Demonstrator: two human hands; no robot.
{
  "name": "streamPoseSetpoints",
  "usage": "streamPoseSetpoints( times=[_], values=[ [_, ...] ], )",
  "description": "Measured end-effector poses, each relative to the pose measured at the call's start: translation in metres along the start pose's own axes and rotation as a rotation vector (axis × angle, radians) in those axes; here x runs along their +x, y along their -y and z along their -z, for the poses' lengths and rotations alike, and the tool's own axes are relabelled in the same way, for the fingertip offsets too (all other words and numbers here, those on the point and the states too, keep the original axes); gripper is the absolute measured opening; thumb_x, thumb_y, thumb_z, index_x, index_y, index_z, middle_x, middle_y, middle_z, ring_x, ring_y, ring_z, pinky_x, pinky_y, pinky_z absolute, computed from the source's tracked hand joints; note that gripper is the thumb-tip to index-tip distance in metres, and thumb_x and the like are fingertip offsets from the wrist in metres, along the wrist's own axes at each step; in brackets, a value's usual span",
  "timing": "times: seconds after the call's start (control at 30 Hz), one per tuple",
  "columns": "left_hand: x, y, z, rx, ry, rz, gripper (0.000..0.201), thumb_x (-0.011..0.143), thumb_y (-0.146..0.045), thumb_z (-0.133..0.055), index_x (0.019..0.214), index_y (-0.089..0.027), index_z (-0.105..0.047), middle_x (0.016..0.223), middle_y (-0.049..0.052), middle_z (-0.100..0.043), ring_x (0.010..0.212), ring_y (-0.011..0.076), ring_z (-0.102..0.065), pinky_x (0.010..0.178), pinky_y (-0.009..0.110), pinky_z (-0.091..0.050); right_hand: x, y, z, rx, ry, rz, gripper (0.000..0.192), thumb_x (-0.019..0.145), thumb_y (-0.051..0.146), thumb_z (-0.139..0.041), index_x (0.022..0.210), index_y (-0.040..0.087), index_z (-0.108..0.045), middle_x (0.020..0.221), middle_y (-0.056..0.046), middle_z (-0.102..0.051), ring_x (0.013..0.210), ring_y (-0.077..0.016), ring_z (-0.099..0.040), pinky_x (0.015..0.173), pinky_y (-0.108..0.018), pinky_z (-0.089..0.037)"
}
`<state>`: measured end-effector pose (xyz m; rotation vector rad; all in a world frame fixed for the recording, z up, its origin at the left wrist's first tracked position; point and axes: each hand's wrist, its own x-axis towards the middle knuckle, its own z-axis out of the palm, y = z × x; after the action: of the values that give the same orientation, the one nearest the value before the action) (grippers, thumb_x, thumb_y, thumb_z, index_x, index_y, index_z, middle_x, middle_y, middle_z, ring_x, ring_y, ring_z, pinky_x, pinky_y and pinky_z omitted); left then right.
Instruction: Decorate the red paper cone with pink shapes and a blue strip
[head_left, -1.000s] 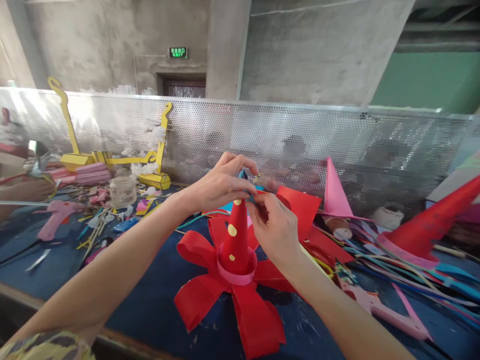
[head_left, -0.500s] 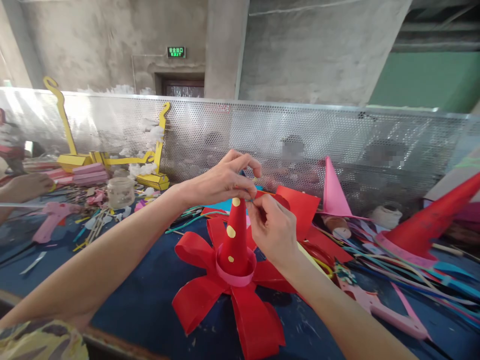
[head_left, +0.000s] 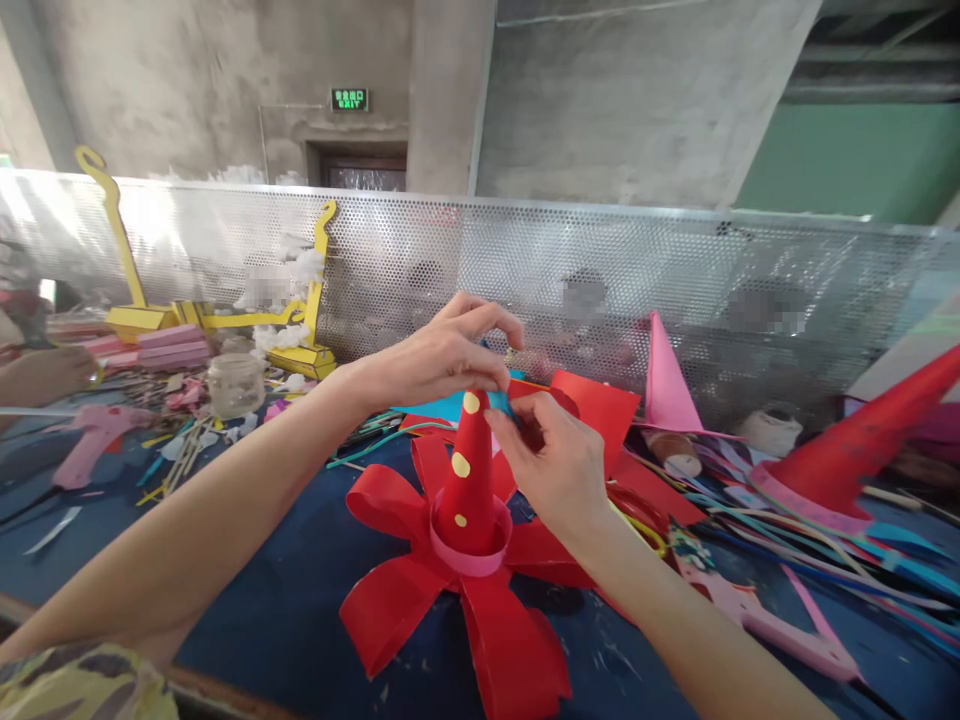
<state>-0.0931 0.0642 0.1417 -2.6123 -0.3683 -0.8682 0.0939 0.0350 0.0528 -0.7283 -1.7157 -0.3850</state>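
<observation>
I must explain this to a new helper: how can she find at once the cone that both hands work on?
Start at the perforated metal screen and come forward onto the blue table. There stands the red cone, between left hand and right hand. Only it has yellow dots, a pink ring and red petal loops.

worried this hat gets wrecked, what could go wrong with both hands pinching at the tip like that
1. The left hand and right hand both work at the tip of the red cone; pressing too hard could crush the paper point.
2. The cone stands on loose red petals, so a sideways tug might tip it.
3. The right forearm lies near the paper strips and could drag them.
</observation>
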Motion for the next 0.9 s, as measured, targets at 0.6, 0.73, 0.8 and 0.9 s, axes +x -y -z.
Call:
streamPoseSetpoints(
  times=[0.6, 0.73, 0.8, 0.9],
  values=[
    [-0.011, 0.002, -0.002, -0.055, -0.051, 0.006, 0.030, 0.093, -0.023, -0.060, 0.117, -0.037, -0.069, 0.131, 0.004, -0.057, 0.118, 0.0237, -0.043, 0.107, 0.045, -0.037, -0.006, -0.003, 0.012, -0.023, 0.046, 0.034, 0.036, 0.092, 0.046, -0.062, 0.113, 0.016, -0.065, 0.067, 0.002, -0.068, 0.044, -0.0103, -0.055, 0.047, -0.024, -0.050],
    [-0.020, -0.009, 0.003, -0.060, -0.073, 0.086, 0.043, 0.089, -0.027, -0.066, 0.130, -0.038, -0.061, 0.140, 0.006, -0.052, 0.127, 0.0264, -0.042, 0.109, 0.047, -0.037, -0.011, -0.006, 0.018, 0.016, 0.079, 0.024, 0.036, 0.094, 0.047, -0.058, 0.108, 0.015, -0.065, 0.065, 0.000, -0.069, 0.044, -0.0111, -0.058, 0.047, -0.023, -0.053],
    [-0.027, -0.017, 0.006, -0.069, -0.080, 0.137, 0.052, 0.084, -0.031, -0.072, 0.134, -0.036, -0.057, 0.140, 0.008, -0.050, 0.128, 0.0278, -0.043, 0.109, 0.048, -0.037, -0.014, -0.009, 0.020, 0.027, 0.103, 0.024, 0.034, 0.095, 0.047, -0.056, 0.106, 0.015, -0.064, 0.064, 0.000, -0.068, 0.045, -0.0110, -0.059, 0.046, -0.022, -0.053],
    [-0.039, -0.027, 0.007, -0.124, -0.120, 0.186, 0.060, 0.080, -0.035, -0.077, 0.135, -0.031, -0.054, 0.131, 0.010, -0.054, 0.124, 0.0278, -0.048, 0.105, 0.047, -0.041, -0.019, -0.013, 0.021, 0.025, 0.128, 0.037, 0.034, 0.096, 0.046, -0.055, 0.104, 0.015, -0.063, 0.066, -0.001, -0.068, 0.049, -0.0111, -0.061, 0.048, -0.022, -0.054]
  ],
)
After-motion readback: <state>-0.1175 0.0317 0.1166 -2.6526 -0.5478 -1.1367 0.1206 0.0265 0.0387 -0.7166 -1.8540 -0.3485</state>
